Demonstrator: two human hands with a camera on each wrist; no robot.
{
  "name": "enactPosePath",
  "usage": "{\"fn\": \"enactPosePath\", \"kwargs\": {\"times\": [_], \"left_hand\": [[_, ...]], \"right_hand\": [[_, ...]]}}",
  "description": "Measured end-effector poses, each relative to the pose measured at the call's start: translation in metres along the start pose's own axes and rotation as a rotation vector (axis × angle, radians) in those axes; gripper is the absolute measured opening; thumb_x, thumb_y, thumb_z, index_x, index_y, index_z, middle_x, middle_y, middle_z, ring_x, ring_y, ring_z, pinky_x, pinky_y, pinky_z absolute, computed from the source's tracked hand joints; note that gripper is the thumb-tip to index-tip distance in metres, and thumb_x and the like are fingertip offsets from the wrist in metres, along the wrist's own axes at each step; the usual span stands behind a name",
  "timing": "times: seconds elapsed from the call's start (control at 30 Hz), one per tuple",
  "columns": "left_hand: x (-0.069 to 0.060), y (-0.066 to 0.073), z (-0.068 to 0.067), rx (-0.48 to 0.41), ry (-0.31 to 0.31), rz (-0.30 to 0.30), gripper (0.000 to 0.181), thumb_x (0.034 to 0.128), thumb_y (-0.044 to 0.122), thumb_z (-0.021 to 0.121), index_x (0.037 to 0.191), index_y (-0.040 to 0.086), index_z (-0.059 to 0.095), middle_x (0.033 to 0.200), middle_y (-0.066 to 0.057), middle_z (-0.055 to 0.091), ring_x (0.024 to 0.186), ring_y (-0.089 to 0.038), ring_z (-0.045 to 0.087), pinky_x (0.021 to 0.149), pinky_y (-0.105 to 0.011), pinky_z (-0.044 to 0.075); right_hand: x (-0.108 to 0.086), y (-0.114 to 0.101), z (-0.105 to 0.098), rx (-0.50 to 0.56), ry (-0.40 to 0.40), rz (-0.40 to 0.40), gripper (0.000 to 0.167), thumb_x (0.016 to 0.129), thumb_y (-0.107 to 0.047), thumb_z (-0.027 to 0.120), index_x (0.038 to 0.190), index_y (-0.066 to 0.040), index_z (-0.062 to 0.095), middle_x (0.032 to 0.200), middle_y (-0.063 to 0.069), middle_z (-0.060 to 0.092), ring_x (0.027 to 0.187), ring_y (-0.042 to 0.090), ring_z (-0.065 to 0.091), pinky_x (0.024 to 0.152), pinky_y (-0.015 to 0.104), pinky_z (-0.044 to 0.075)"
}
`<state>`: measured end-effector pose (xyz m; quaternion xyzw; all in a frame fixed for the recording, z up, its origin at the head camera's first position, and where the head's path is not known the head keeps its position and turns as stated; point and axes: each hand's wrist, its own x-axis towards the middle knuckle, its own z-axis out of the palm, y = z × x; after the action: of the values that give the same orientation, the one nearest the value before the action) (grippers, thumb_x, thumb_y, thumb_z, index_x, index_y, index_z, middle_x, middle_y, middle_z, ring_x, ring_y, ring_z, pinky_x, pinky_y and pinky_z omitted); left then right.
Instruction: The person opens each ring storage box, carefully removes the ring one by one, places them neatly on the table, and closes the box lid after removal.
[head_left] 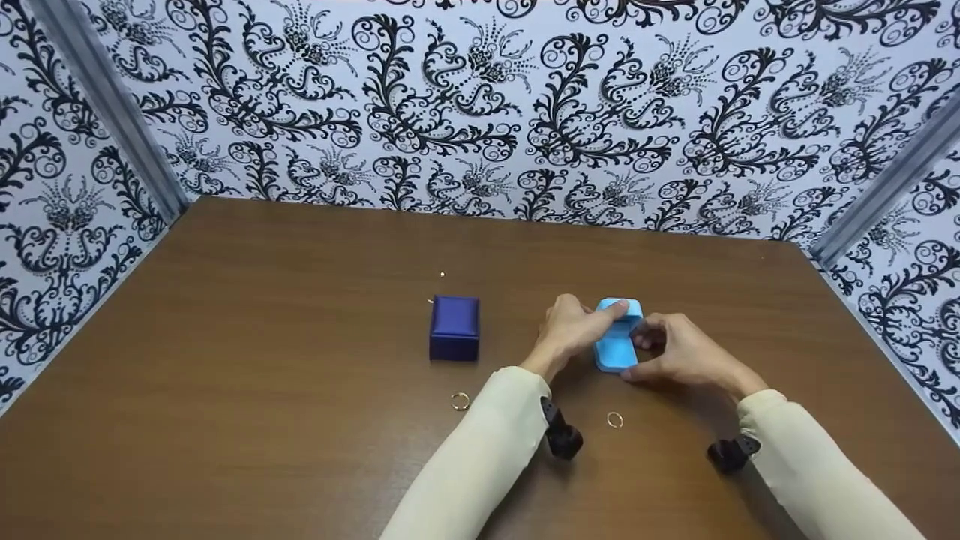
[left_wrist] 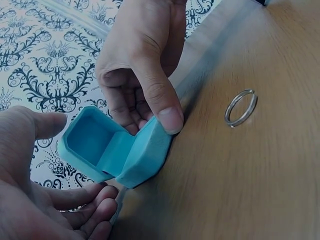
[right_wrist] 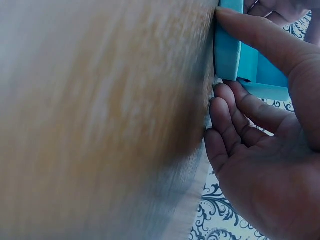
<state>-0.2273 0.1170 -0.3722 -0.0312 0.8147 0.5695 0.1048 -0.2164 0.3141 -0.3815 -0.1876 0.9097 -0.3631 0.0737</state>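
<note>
A light blue ring box (head_left: pixel 616 352) stands with its lid raised on the table, its inside showing plain blue. My left hand (head_left: pixel 571 326) is at its left side, thumb over the lid's top edge and fingers beside the hinge in the left wrist view. From the right, my right hand (head_left: pixel 686 352) pinches the lower half, its thumb (left_wrist: pixel 170 120) on the front corner and its fingers (right_wrist: pixel 225 110) by the box's side. Nearer me on the table lies a thin ring (left_wrist: pixel 252 107). A gold-coloured ring (head_left: pixel 466 406) lies further left.
A dark blue box (head_left: pixel 454 322), lid down, stands left of my hands. Tiny pale bits, one a white speck (head_left: pixel 442 274), lie beside and behind it. The brown table (head_left: pixel 285 360) meets patterned walls (head_left: pixel 480 112) at its back and sides.
</note>
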Motion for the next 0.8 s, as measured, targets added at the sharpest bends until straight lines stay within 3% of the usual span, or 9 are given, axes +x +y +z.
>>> {"fn": "enactPosePath", "kwargs": {"times": [0.1, 0.43, 0.8], "left_hand": [[-0.0002, 0.0001, -0.0002, 0.013, 0.003, -0.01, 0.049, 0.0843, 0.057, 0.076, 0.078, 0.01, 0.061, 0.072, 0.002, 0.048, 0.074, -0.018, 0.05, 0.071, -0.032, 0.04], [0.0008, -0.0003, -0.0004, -0.025, -0.012, -0.009, 0.044, 0.0832, 0.05, 0.08, 0.085, 0.009, 0.063, 0.08, 0.0, 0.058, 0.078, -0.018, 0.054, 0.074, -0.031, 0.045], [0.0016, -0.0048, -0.0026, -0.075, -0.087, 0.058, 0.033, 0.0849, 0.034, 0.083, 0.09, 0.003, 0.072, 0.087, -0.002, 0.064, 0.082, -0.016, 0.056, 0.073, -0.028, 0.047]], "right_hand": [[-0.0002, -0.0001, -0.0002, -0.004, -0.004, -0.004, 0.046, 0.071, -0.021, 0.094, 0.1, 0.003, 0.067, 0.088, 0.009, 0.065, 0.083, 0.023, 0.059, 0.077, 0.03, 0.051], [-0.0011, -0.0016, -0.0012, -0.012, -0.006, 0.004, 0.047, 0.071, -0.021, 0.094, 0.101, 0.003, 0.067, 0.089, 0.009, 0.067, 0.083, 0.023, 0.06, 0.077, 0.028, 0.052], [-0.0012, -0.0018, -0.0007, 0.017, -0.011, -0.014, 0.045, 0.071, -0.018, 0.094, 0.099, 0.002, 0.065, 0.088, 0.008, 0.066, 0.081, 0.022, 0.059, 0.074, 0.026, 0.051]]}}
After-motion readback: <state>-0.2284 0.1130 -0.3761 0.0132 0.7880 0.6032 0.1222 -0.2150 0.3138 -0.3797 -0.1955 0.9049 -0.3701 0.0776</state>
